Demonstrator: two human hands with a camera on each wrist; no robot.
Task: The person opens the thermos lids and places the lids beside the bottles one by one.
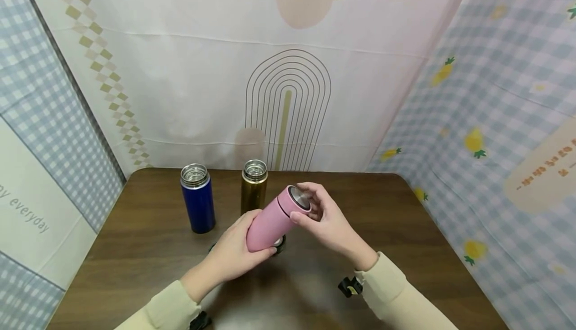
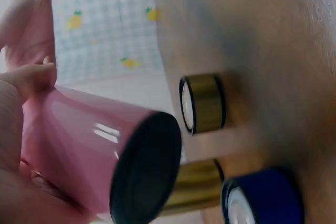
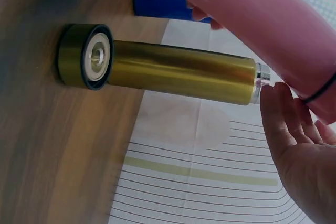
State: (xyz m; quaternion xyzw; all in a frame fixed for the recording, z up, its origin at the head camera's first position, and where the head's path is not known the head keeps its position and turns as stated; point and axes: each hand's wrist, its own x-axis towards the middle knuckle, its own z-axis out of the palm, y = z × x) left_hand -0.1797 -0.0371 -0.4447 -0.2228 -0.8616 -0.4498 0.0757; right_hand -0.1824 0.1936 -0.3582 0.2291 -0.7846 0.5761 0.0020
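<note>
A pink thermos bottle [image 1: 270,225] is held tilted above the table, its capped end pointing up and to the right. My left hand [image 1: 234,255] grips the lower body. At the upper end my right hand [image 1: 326,220] has its thumb and fingers about the pink lid [image 1: 283,201], which has a silver top and sits on the bottle. Behind them stands a gold thermos bottle [image 1: 254,190] with an uncovered mouth. To the left, a blue thermos bottle [image 1: 199,205] is also uncovered. The gold lid [image 3: 73,56] and blue lid [image 2: 268,198] lie on the table, mostly hidden in the head view.
The brown wooden table [image 1: 135,270] ends at a white patterned cloth [image 1: 198,95] behind the bottles. Blue checked cloths hang along the left and right sides. Small black devices [image 1: 350,287] are worn at both wrists.
</note>
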